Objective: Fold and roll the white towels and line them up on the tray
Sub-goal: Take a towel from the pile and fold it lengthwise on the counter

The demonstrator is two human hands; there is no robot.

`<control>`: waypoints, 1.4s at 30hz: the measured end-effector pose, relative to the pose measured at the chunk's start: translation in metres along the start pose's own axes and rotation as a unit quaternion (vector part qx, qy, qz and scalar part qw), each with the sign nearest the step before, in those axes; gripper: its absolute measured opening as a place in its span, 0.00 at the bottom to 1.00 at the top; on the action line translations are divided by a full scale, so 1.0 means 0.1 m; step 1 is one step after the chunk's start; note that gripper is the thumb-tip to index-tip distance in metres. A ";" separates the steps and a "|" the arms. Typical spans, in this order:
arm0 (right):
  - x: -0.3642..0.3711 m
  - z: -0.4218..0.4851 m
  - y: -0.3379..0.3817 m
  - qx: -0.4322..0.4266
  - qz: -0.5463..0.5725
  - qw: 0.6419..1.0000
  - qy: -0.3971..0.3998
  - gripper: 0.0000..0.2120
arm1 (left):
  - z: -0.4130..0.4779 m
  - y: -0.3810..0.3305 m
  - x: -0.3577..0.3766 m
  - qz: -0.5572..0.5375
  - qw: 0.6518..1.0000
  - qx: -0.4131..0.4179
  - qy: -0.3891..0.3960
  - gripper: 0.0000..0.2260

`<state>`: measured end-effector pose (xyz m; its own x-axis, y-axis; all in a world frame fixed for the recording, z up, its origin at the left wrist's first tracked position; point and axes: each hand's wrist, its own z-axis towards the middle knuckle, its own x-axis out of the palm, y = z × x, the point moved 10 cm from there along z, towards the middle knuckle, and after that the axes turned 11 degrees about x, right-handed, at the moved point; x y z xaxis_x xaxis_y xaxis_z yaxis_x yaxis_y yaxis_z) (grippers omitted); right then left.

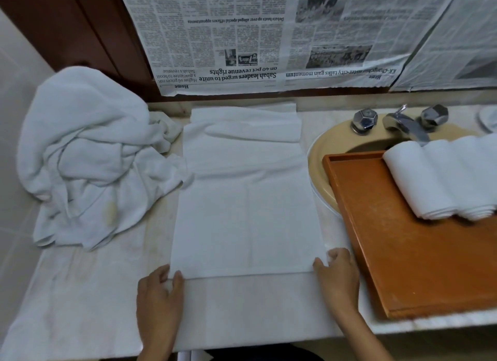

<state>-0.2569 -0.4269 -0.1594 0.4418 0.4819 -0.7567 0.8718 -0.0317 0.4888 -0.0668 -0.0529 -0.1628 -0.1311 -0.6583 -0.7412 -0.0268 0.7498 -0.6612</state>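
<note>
White towel [244, 212] flat mid-worktop [80, 293], reaching the back edge, left hand [160, 293] and right hand [337, 276] each with grip pinching a near corner; rolled towels [435, 177] on tray [403, 266] at right edge; crumpled towel heap [88, 159] at left edge

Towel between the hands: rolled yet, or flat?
Flat, not rolled. The towel lies as a long strip on the counter; left hand and right hand pinch its near corners.

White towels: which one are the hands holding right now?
The flat folded towel mid-counter: left hand and right hand pinch its near corners. The crumpled pile and the rolled towels on the tray lie untouched.
</note>
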 end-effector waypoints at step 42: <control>-0.28 -0.97 1.30 -0.117 0.140 0.935 0.304 0.07 | 0.02 -0.83 -0.20 -0.260 0.965 -0.016 -0.030 0.06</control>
<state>-0.1761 -0.3599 -0.0325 0.3822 0.8945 -0.2321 0.6380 -0.0737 0.7665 -0.0605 -0.1018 -0.0937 -0.0334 -0.9479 -0.3169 -0.1036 0.3187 -0.9422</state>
